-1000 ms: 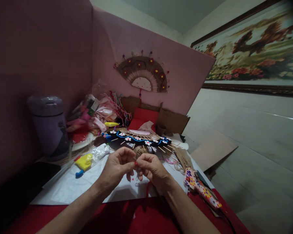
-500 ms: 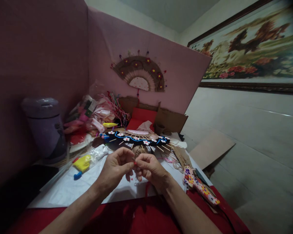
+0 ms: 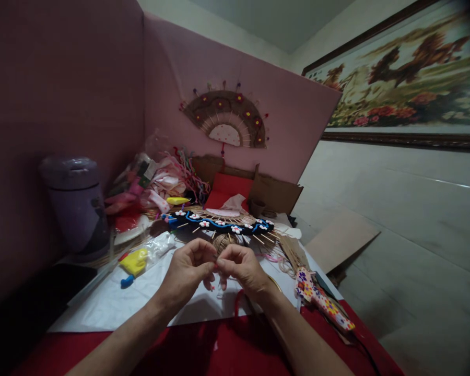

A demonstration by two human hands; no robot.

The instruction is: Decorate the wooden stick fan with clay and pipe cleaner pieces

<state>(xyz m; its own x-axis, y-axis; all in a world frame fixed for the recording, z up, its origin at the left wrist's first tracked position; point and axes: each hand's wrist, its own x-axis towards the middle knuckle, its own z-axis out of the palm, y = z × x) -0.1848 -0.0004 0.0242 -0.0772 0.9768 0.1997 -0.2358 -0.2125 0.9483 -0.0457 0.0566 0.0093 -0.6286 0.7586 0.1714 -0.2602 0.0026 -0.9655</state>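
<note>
My left hand [image 3: 190, 266] and my right hand [image 3: 241, 269] meet fingertip to fingertip above the white sheet [image 3: 117, 308]. Between their pinched thumbs and forefingers a tiny red piece [image 3: 216, 267] just shows; fingers cover most of it. A red strip [image 3: 237, 304] hangs below my right hand. Just beyond the fingers sits a ball of brown twine [image 3: 224, 242]. Behind that lies a stick fan [image 3: 219, 224] with a black band, a wavy blue line and white flowers. Yellow modelling clay [image 3: 135, 261] and a blue lump [image 3: 127, 282] lie left of my hands.
A lilac lidded canister [image 3: 78, 209] stands at the left. Pink cloth and bags [image 3: 164, 180] are heaped behind. A hot glue gun [image 3: 323, 300] covered in flowers lies at the right, its cord trailing forward. Another fan [image 3: 227, 115] hangs on the pink panel [image 3: 290, 115].
The whole view has shifted slightly. My fingertips stay together, and the red piece between them is now more covered.
</note>
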